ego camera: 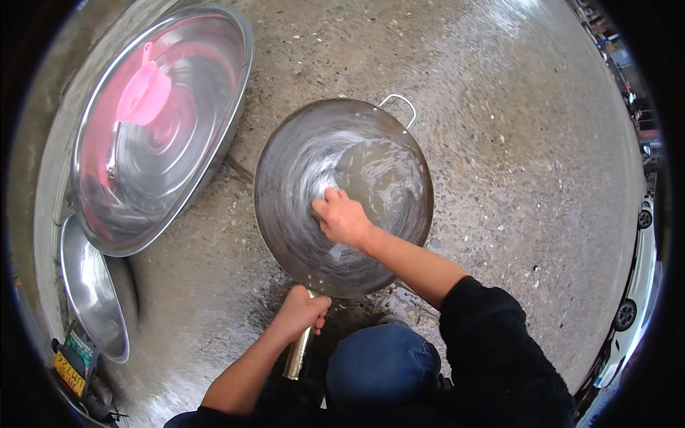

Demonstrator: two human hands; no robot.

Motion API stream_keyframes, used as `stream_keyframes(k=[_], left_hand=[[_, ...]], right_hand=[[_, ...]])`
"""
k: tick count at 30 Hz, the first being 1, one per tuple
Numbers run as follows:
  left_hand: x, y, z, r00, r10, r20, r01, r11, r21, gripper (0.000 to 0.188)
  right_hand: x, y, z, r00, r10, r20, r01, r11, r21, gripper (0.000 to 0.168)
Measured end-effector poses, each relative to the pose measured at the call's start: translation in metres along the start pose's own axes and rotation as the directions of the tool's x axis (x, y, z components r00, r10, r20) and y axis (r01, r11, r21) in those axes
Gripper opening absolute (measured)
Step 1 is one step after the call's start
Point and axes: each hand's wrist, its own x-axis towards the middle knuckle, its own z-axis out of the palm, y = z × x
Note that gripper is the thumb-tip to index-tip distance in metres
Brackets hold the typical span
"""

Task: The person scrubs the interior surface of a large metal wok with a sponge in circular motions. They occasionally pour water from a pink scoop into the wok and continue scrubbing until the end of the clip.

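A large metal wok (289, 214) is in front of me, tilted, with cloudy water (369, 182) pooled in the right part of its bowl. My left hand (304, 311) is wrapped around its tubular metal handle (297, 358), close to the riveted joint. Inside the bowl, my right hand (342, 216) has its fingers curled down against the wet inner wall, beside the pool. Whatever may lie under those fingers is hidden. A wire loop handle (411, 109) sticks out from the wok's far rim.
At left a big stainless steel basin (176, 144) holds a pink plastic dipper (144, 96). A smaller metal basin (88, 283) leans below it, near a yellow plate (69, 369) bearing writing. The concrete ground (514, 176) is wet in places. A white car (637, 299) stands at the right edge.
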Motion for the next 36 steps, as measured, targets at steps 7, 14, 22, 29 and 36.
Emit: stream_keyframes(k=[7,14,22,29,36], left_hand=[[0.002,-0.005,-0.007,0.999,0.028,0.025,-0.029,0.999,0.040,0.019],[0.005,-0.003,-0.009,1.000,0.009,0.024,-0.009,1.000,0.013,0.020],[0.004,-0.003,-0.008,0.999,0.022,0.040,-0.022,1.000,0.018,0.019],[0.009,-0.004,-0.008,0.999,0.027,0.023,-0.029,0.997,0.078,0.018],[0.010,-0.010,-0.014,1.000,0.025,-0.009,-0.025,0.999,0.047,0.018]], right_hand=[[-0.011,-0.010,0.000,0.999,-0.017,-0.034,0.017,1.000,0.002,0.017],[0.022,0.006,0.002,0.994,0.028,-0.108,-0.032,0.999,-0.036,0.022],[0.024,0.013,0.003,0.995,0.055,-0.080,-0.062,0.994,-0.093,0.021],[0.015,0.005,-0.008,0.992,-0.052,-0.118,0.040,0.994,-0.106,0.020],[0.011,-0.006,0.005,0.999,0.035,-0.013,-0.034,0.998,0.044,0.023]])
